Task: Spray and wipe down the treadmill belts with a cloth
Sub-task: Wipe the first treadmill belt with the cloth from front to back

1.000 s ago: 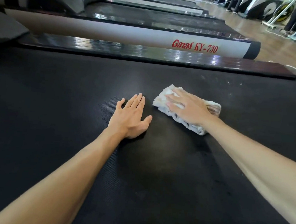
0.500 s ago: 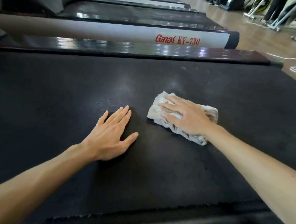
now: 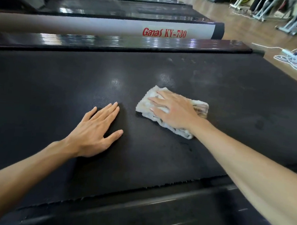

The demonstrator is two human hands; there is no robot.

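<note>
Right hand [image 3: 174, 112] is pressing flat, fingers spread, on the folded cloth [image 3: 170, 112] mid-belt [image 3: 58, 81] while the left hand [image 3: 94, 135] is bracing open beside it; risk: cloth bunching or skipping patches if pressure is becoming uneven.

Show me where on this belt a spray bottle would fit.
Bare belt lies left of the left hand, and more between the cloth under the right hand and the far side rail. The strip between the hands is tight.
</note>
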